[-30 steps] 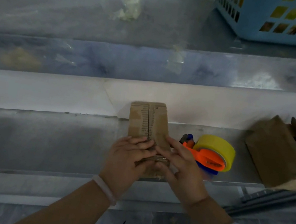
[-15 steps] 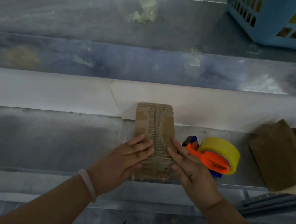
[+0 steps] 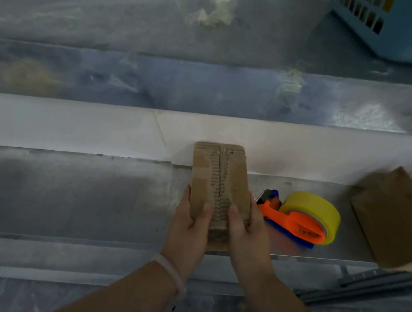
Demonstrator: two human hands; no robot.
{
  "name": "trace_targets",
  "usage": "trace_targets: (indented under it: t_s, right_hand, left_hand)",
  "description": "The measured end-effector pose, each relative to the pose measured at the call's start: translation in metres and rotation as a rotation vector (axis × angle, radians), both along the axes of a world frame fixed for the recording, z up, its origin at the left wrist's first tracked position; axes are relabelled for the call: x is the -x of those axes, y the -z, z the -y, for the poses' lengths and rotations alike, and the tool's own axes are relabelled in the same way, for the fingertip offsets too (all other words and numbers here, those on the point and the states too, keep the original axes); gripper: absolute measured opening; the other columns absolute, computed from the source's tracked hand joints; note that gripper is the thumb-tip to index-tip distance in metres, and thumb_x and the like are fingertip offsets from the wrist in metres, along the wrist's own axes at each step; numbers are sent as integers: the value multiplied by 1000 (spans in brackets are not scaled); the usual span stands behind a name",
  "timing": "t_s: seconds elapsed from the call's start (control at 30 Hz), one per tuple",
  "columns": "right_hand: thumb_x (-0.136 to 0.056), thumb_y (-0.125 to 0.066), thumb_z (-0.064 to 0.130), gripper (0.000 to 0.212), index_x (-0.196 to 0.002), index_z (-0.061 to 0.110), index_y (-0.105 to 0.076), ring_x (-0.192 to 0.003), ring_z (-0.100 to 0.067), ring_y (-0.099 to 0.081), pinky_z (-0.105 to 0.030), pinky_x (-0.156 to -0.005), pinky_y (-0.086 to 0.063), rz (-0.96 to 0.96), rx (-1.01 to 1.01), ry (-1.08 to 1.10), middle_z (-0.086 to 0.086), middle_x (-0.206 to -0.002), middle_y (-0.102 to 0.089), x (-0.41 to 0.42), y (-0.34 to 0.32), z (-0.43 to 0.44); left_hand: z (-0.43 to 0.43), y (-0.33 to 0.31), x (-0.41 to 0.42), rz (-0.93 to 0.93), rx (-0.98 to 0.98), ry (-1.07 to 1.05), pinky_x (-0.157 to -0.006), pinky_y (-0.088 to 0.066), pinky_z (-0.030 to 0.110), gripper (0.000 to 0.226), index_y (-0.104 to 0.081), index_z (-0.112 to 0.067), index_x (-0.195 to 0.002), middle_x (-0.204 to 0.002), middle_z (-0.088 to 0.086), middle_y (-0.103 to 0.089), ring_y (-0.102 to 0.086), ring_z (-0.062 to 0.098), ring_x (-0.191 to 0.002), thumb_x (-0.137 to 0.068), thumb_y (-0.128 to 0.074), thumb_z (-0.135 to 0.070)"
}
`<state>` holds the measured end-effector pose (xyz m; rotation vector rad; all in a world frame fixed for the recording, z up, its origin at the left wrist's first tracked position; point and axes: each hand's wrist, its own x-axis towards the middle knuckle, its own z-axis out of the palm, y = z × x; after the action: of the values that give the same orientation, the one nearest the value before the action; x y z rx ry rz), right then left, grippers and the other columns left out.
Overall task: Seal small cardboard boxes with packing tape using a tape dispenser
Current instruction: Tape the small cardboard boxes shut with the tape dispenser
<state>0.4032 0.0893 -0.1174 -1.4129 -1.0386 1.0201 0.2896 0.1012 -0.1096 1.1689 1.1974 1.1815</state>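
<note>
Both hands have slid off the top of the small cardboard box (image 3: 223, 174) to its long sides. Now the left hand (image 3: 187, 231) and right hand (image 3: 249, 239) grip its near end between them. The thumbs (image 3: 205, 213) lie on the top face either side of the centre seam, and the fingers curl along the side walls. The box reaches away beyond the fingertips, over the metal shelf (image 3: 59, 186). Just right of the right fingers lies the orange tape dispenser (image 3: 291, 220) with its yellow tape roll (image 3: 312, 207). Further right is a second cardboard box (image 3: 397, 218).
</note>
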Motion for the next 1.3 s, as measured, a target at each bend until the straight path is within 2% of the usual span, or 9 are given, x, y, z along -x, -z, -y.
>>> trace_targets:
  t_s: [0.23, 0.5, 0.6, 0.77, 0.83, 0.9, 1.03, 1.2, 1.3]
  right_hand:
    - [-104, -34, 29, 40, -142, 24, -44, -105, 6, -59, -10, -84, -51, -84, 76, 55, 7, -125, -62, -1, 3, 1]
    - [-93, -42, 56, 53, -141, 35, -41, -99, 16, -54, -1, -71, -43, -78, 141, 6, 25, -122, -55, -4, -4, 0]
    - [-100, -37, 42, 19, -110, 46, -53, -86, 22, -56, 0, -63, -43, 43, 151, -11, 29, -97, -63, -6, -9, -1]
    - [-101, -39, 37, 22, -104, 41, -60, -86, 13, -61, -6, -64, -46, 120, 138, -18, 22, -91, -67, -19, -15, 7]
    - [-98, -45, 40, 23, -105, 38, -67, -95, -1, -64, -22, -78, -50, 111, 182, -50, 15, -94, -71, -32, -15, 11]
    - [-96, -49, 41, 23, -105, 38, -70, -98, -8, -66, -35, -86, -51, 99, 210, -141, 12, -99, -72, -47, -16, 12]
    - [-93, -53, 44, 25, -110, 38, -70, -95, -8, -68, -26, -76, -54, 108, 276, -348, 10, -101, -73, -51, -29, 2]
    - [-95, -56, 35, 29, -123, 37, -63, -119, -4, -54, -16, -98, -43, 517, 61, -212, 18, -126, -59, -36, -45, -26]
    - [-101, -34, 45, 49, -146, 26, -38, -141, -4, -23, -21, -116, -13, 924, -173, -284, 12, -151, -34, -18, -49, -26]
  left_hand:
    - [1, 10, 4, 144, 175, 0, -99, -49, 32, 51, -26, -32, -149, -141, -5, -50, -52, 10, -123, -100, -39, -33]
    - [-4, 11, 9, 39, 232, 36, -108, -40, 35, 76, -12, -46, -147, -144, -10, -44, -49, 6, -123, -79, -35, -71]
    - [-6, 12, 12, 62, 274, 23, -100, -43, 27, 56, -18, -45, -147, -140, -12, -46, -51, 2, -115, -95, -34, -57]
    - [-1, -1, 28, 92, 248, 130, -78, -47, 7, 44, -32, -48, -137, -136, -22, -41, -51, -16, -105, -95, -44, -44]
    - [1, -12, 42, -117, 38, 95, -93, -36, 6, 40, -28, -58, -124, -135, -30, -32, -37, -29, -111, -95, -47, -40]
    - [-2, -22, 60, -458, -254, 40, -112, -23, 22, 45, -26, -48, -136, -146, -22, -25, -24, -11, -135, -98, -48, -36]
    - [-13, -35, 85, -1099, -718, 391, -117, -11, 40, 53, -39, -27, -144, -156, -5, -24, -14, 20, -146, -97, -32, -49]
    - [-3, -34, 74, -1457, -575, 388, -113, -27, 45, 60, -41, -27, -143, -149, -3, -40, -39, 22, -137, -95, -19, -53]
    - [-4, -28, 57, -1496, -395, 281, -119, -7, 40, 75, -14, -23, -152, -159, -4, -13, -12, 17, -147, -88, 5, -57]
